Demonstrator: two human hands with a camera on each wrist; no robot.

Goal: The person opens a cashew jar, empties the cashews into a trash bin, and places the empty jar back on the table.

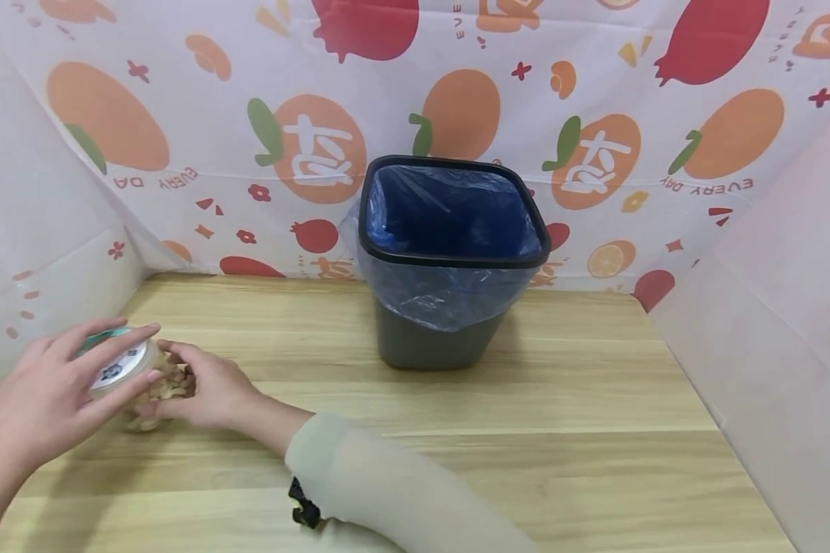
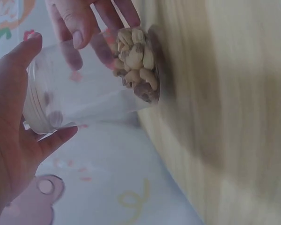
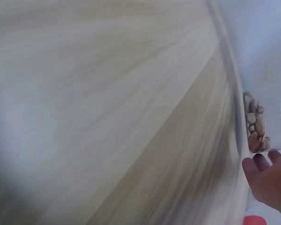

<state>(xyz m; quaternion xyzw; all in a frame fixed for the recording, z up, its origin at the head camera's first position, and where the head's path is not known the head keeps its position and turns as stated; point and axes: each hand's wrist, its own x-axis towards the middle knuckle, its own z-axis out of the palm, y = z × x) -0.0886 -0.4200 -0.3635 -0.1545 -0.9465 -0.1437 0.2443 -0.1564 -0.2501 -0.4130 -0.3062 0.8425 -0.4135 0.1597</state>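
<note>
At the far left, pale cloth point(image 1: 55, 184) rises along the edge of the wood-grained counter point(image 1: 609, 399). In front of it, at the counter's left side, I have my left grip point(image 1: 51, 392) spread over the lid point(image 1: 119, 367) of a jar point(image 2: 96, 93), fingers nearly straight and apart, thumb to one side. Between them shows a white label point(image 1: 126, 361) with dark print, and a green edge beyond. The jar is clear, with nuts point(image 2: 136, 61) gathered at its base and its upper part see-through. I cannot tell whether that base touches the counter.

To the right of the jar, my right grip point(image 1: 210, 388) curves round its side, holding it between thumb and fingers; some of those fingertips show through the wall. My pale sleeve point(image 1: 408, 484) runs from there down to the right, a black strap point(image 1: 304, 507) hanging beside it.

Well apart, further right and back, a dark bin point(image 1: 436, 346) stands upright, a clear bag point(image 1: 449, 296) folded over its rim. Fruit-printed cloth point(image 1: 235, 184) hangs behind.
</note>
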